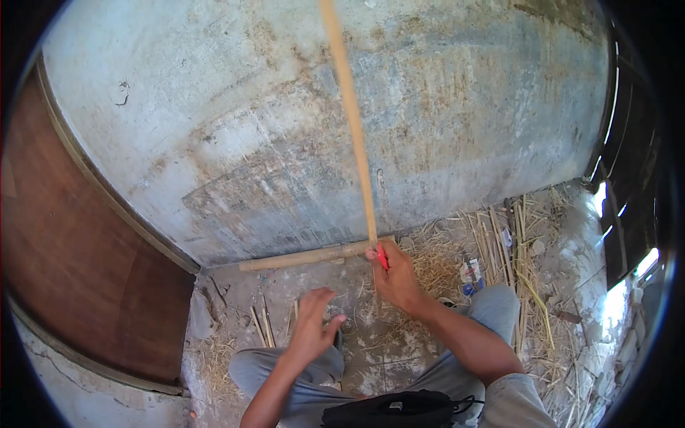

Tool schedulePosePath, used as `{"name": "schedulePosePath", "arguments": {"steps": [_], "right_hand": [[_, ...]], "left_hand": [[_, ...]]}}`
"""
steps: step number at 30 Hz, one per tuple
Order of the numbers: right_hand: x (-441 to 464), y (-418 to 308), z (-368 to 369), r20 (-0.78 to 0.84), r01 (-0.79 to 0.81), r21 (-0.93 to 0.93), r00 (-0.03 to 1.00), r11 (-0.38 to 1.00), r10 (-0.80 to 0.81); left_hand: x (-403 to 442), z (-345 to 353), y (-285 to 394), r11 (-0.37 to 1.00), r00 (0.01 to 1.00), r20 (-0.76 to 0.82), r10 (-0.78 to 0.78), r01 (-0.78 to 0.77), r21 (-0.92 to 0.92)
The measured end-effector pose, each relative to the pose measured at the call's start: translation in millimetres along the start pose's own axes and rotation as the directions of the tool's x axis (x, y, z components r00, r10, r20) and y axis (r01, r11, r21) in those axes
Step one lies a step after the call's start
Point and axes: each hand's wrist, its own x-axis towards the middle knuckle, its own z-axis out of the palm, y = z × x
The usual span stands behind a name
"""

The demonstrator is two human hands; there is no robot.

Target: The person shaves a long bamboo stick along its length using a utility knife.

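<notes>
A long, flat bamboo strip [353, 118] rises from my right hand [397, 277] and runs up in front of the wall, out of the top of the view. The fingers of that hand are closed round the strip's lower part, together with a small red object [383, 257] that looks like a tool handle; its kind is hidden by the grip. To the left, my left hand [314, 324] hangs over the floor with its fingers apart, holding nothing and not touching the strip.
A bamboo pole [300, 259] lies along the foot of the stained wall [442, 107]. Shavings [435, 274] and several thin strips [503, 246] cover the floor on the right. A small blue and white packet [471, 277] lies near my knee. A brown wooden panel [93, 242] stands at left.
</notes>
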Motion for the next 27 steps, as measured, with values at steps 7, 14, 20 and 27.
{"name": "schedulePosePath", "arguments": {"steps": [7, 14, 20, 27], "right_hand": [[5, 0, -4, 0.017, 0.007, 0.053, 1.0, 0.999, -0.008], [5, 1, -6, 0.026, 0.076, 0.155, 0.996, 0.985, -0.081], [14, 6, -8, 0.022, 0.102, 0.164, 0.994, 0.981, -0.107], [30, 10, -26, -0.254, 0.102, 0.242, 0.966, 0.965, -0.038]], "left_hand": [[19, 45, 1, 0.982, 0.98, 0.193, -0.049, 0.082, -0.168], [43, 65, -2, 0.888, 0.97, 0.164, -0.178, 0.23, -0.398], [42, 69, -26, 0.755, 0.959, 0.215, -0.186, 0.28, -0.593], [55, 8, -5, 0.655, 0.884, -0.011, -0.467, 0.337, -0.676]]}}
